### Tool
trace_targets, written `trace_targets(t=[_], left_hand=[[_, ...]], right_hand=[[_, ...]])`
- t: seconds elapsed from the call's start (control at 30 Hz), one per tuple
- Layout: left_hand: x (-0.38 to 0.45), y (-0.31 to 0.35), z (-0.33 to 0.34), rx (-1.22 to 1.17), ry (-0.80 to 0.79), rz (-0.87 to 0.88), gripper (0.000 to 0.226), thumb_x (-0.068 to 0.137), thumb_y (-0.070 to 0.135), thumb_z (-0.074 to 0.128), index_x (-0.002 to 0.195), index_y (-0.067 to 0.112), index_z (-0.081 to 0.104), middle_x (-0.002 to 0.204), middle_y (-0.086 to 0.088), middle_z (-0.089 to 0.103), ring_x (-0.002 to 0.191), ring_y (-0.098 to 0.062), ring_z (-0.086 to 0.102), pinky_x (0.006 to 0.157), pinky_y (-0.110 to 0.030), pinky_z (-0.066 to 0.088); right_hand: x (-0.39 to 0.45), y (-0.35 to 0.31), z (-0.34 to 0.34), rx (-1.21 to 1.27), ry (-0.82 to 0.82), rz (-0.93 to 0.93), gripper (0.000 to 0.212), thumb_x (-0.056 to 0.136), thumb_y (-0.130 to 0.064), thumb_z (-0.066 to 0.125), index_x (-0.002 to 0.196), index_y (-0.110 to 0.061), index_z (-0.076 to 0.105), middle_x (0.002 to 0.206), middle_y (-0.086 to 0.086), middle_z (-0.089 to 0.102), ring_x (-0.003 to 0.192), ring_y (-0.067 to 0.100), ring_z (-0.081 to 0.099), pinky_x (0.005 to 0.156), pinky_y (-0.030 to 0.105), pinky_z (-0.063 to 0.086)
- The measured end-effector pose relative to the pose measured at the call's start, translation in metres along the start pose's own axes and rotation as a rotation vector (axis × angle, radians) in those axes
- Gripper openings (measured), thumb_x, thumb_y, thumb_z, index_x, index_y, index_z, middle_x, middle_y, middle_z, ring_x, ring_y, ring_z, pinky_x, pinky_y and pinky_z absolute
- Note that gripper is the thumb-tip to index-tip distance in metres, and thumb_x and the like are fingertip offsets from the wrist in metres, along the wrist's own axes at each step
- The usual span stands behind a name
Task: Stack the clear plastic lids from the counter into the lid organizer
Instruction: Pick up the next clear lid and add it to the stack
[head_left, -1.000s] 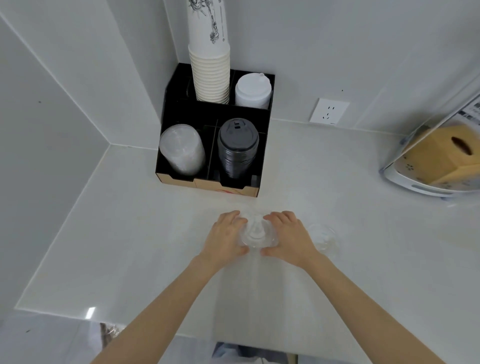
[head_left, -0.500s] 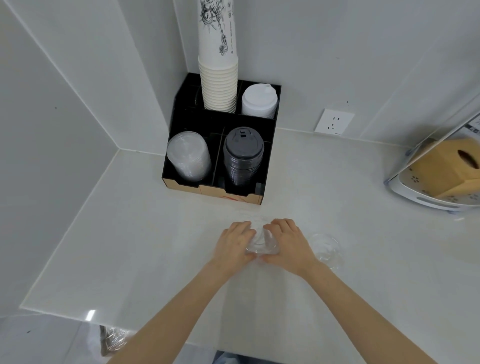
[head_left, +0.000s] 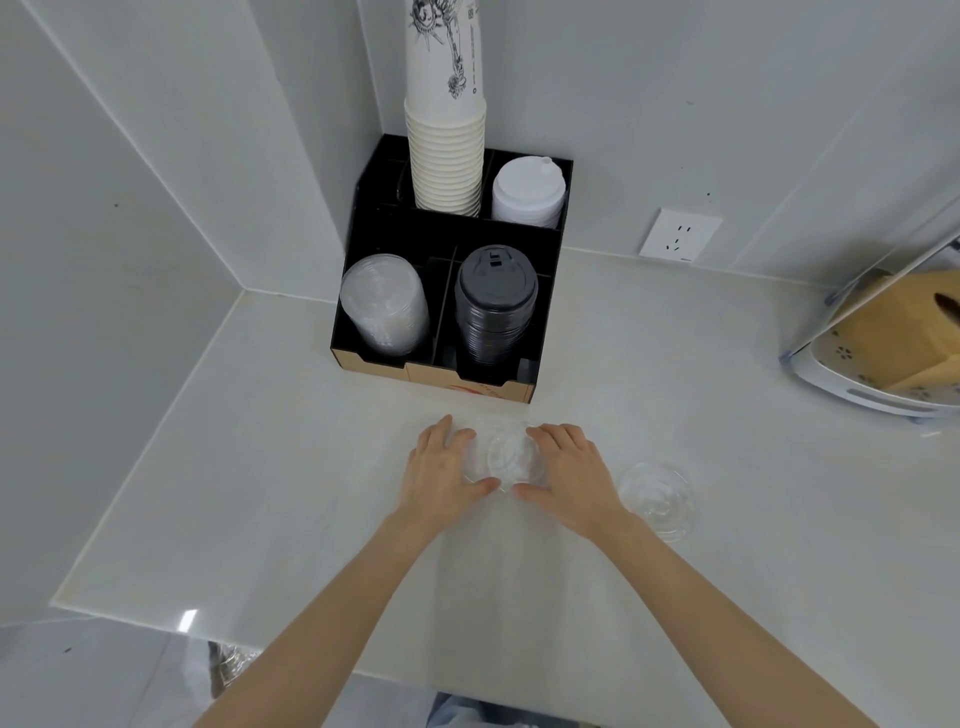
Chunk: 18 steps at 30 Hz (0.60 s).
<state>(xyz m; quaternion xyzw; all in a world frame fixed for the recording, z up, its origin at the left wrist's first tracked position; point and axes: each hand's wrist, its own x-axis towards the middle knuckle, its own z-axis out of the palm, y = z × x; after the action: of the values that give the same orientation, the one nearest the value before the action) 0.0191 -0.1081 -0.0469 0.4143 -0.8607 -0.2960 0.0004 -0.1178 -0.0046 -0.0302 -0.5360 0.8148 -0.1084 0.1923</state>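
A small pile of clear plastic lids (head_left: 508, 457) sits on the white counter (head_left: 291, 483) between my two hands. My left hand (head_left: 441, 467) cups its left side and my right hand (head_left: 569, 470) cups its right side, fingers and thumbs curled around the rims. Another clear lid (head_left: 657, 496) lies on the counter just right of my right wrist. The black lid organizer (head_left: 447, 244) stands in the corner beyond my hands. Its front left slot holds a leaning stack of clear lids (head_left: 383, 301).
The organizer also holds black lids (head_left: 496, 306) front right, white lids (head_left: 527, 192) back right and a tall stack of paper cups (head_left: 447, 140). A wall socket (head_left: 679, 235) is behind. A tissue box in a tray (head_left: 898, 338) sits at the right edge.
The view has shifted so the organizer appears lower and closer. My hands stay on the lid pile, which now looks flatter and more gathered between them.
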Motion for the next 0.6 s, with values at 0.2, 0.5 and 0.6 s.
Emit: trace_targets(t=[0.2, 0.5, 0.6], left_hand=[[0.001, -0.001, 0.003, -0.002, -0.031, 0.044, 0.077, 0.065, 0.039, 0.074, 0.127, 0.011, 0.039, 0.146, -0.011, 0.033, 0.135, -0.026, 0.026, 0.11, -0.038, 0.027], [0.001, 0.008, -0.028, -0.135, 0.021, 0.092, 0.078, 0.062, 0.032, 0.079, 0.127, 0.011, 0.042, 0.143, -0.008, 0.035, 0.131, -0.023, 0.031, 0.107, -0.028, 0.026], [-0.002, 0.011, -0.056, -0.187, 0.097, 0.158, 0.075, 0.058, 0.028, 0.082, 0.122, 0.01, 0.047, 0.135, -0.009, 0.043, 0.125, -0.023, 0.039, 0.102, -0.022, 0.026]], right_hand=[[0.003, -0.003, 0.003, 0.016, 0.02, 0.012, 0.068, 0.076, -0.039, 0.066, 0.131, -0.009, 0.039, 0.135, 0.006, 0.046, 0.127, 0.025, 0.034, 0.102, 0.034, 0.031], [0.003, -0.007, -0.018, 0.199, 0.077, -0.011, 0.068, 0.074, -0.035, 0.071, 0.13, -0.009, 0.042, 0.132, 0.005, 0.048, 0.126, 0.022, 0.035, 0.106, 0.033, 0.033], [0.01, -0.017, -0.035, 0.298, 0.104, -0.04, 0.063, 0.074, -0.032, 0.073, 0.127, -0.013, 0.044, 0.125, 0.004, 0.052, 0.119, 0.021, 0.039, 0.1, 0.03, 0.036]])
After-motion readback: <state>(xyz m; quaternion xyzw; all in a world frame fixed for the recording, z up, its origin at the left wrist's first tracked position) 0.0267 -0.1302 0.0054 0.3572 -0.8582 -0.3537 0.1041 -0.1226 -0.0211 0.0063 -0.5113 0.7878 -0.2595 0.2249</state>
